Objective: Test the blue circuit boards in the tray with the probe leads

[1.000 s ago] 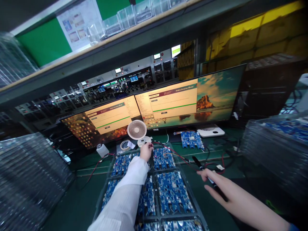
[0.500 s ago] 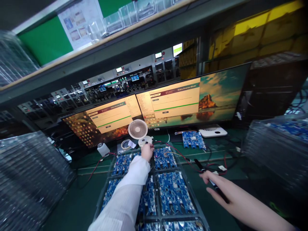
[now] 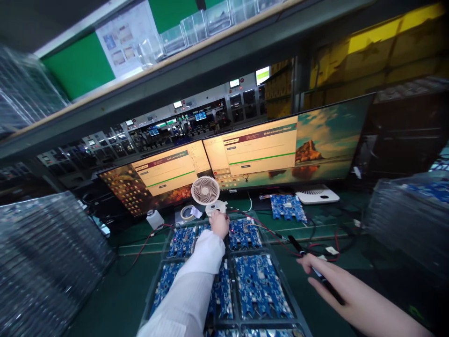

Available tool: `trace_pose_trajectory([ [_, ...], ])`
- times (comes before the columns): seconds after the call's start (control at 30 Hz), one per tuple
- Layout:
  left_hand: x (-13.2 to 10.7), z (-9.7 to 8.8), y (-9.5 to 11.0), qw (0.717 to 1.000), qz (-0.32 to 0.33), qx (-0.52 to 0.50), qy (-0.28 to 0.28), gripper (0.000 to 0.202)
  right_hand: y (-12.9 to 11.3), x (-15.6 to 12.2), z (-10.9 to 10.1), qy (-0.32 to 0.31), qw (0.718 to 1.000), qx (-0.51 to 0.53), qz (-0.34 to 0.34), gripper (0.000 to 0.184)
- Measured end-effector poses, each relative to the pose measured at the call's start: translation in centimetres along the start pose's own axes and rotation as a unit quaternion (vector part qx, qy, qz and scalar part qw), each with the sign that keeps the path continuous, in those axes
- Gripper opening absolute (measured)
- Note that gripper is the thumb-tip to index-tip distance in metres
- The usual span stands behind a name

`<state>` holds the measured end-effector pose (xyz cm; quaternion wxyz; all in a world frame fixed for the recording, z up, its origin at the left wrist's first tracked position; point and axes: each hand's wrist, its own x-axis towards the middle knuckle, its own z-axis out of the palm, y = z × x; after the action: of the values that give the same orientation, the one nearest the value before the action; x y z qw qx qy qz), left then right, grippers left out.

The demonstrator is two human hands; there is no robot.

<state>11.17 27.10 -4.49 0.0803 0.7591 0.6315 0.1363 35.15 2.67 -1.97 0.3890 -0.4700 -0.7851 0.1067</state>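
The left hand point(image 3: 220, 223) reaches to the far end of the tray point(image 3: 280, 285) of blue circuit boards point(image 3: 257, 285), fingers curled around a red-wired connector point(image 3: 228, 217) — whether pinching, I cannot tell. Right of the tray, the right hand point(image 3: 321, 274) rests on the bench, fingers loosely together over a black pen point(image 3: 298, 245) — kept ready.

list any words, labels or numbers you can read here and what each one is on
"Build a Smarter World": banner of the window on the right monitor.
The same banner on the left monitor: too blurred to be sure.
Window text, the sheet on the shelf, small displays behind: too small to read.
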Motion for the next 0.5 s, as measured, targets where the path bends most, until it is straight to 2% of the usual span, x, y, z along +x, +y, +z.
trace_pose_trajectory([
  [0.13,-1.8,-1.5,0.3,1.0,0.002,-0.03,-0.003,0.031,-0.3,0.2,-0.2,0.044,0.997,-0.018,-0.056,0.022],
  [0.23,-5.4,-4.5,0.1,0.998,0.029,-0.055,-0.007,0.041,-1.5,0.5,-0.2,0.044,0.998,0.018,-0.04,0.035],
  [0.3,-9.5,-7.6,0.0,0.993,0.077,-0.09,-0.018,0.037,-2.9,0.9,0.1,0.054,0.996,0.073,-0.003,0.047],
  [0.37,-14.6,-10.8,-0.3,0.958,0.193,-0.204,-0.052,0.042,-5.1,1.4,0.9,0.058,0.988,0.141,0.034,0.055],
  [0.4,-17.3,-12.2,-0.5,0.939,0.228,-0.243,-0.088,0.049,-6.3,1.7,1.5,0.048,0.982,0.176,0.049,0.06],
  [0.47,-22.1,-13.8,-1.1,0.92,0.221,-0.276,-0.165,0.056,-9.0,2.2,3.1,0.0,0.968,0.242,0.069,0.07],
  [0.5,-24.1,-13.9,-1.5,0.923,0.191,-0.276,-0.19,0.048,-10.4,2.3,4.0,-0.023,0.96,0.267,0.076,0.075],
])
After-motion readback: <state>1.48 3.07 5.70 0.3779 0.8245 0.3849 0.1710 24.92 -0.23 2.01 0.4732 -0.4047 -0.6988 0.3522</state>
